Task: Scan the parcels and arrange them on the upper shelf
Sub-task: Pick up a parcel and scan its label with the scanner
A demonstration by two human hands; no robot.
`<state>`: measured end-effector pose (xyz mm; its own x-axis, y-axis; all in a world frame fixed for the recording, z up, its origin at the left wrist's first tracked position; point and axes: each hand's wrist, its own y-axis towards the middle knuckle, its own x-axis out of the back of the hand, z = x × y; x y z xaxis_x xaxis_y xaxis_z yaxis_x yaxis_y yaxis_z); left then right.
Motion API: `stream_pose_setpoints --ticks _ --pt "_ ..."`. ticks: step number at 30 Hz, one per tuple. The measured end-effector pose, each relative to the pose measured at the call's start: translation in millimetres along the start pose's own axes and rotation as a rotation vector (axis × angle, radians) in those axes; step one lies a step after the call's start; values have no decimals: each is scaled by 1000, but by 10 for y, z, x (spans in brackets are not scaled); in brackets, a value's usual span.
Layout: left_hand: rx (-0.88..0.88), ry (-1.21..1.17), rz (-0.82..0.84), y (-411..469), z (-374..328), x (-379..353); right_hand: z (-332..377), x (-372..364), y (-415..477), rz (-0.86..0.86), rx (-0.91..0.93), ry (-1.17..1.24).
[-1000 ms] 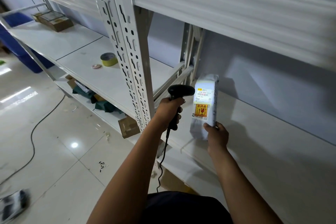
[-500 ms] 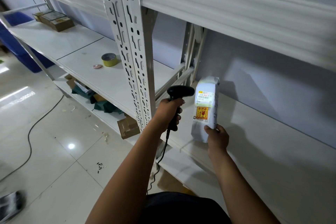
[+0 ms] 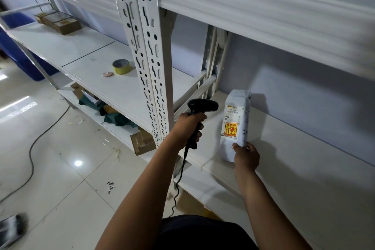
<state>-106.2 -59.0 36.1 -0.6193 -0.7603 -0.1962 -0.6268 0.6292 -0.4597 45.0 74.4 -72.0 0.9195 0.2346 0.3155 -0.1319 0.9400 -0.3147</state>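
my left hand (image 3: 189,128) is curled round the scanner (image 3: 200,107) grip, head aimed at the parcel (image 3: 236,124). my right hand (image 3: 246,156) pinches the parcel's lower edge, keeping it upright, base apparently on the shelf (image 3: 304,158). status, as judged: scan in hand, final arrangement pending. adjacent bay contains a tape roll (image 3: 121,66) and cardboard boxes (image 3: 58,22).

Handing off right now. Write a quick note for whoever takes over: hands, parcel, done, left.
Left hand grips the black scanner, pointed at the label of the white parcel.
Right hand holds that parcel upright by its lower end, at the front of the shelf.
Done: parcel brought to the shelf; whether the scan registered cannot be told.
Left: confirm the scan, set the parcel in place, release it, then any further parcels.
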Motion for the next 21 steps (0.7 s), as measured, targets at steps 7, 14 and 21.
stream_pose_setpoints --ticks 7,14,21 --pt "18 16 -3 53 73 18 -27 -11 -13 11 -8 35" --pt "-12 16 -63 174 197 -18 -20 2 -7 16 -82 146" --pt "24 56 -42 313 351 -203 -118 133 62 38 -186 197"
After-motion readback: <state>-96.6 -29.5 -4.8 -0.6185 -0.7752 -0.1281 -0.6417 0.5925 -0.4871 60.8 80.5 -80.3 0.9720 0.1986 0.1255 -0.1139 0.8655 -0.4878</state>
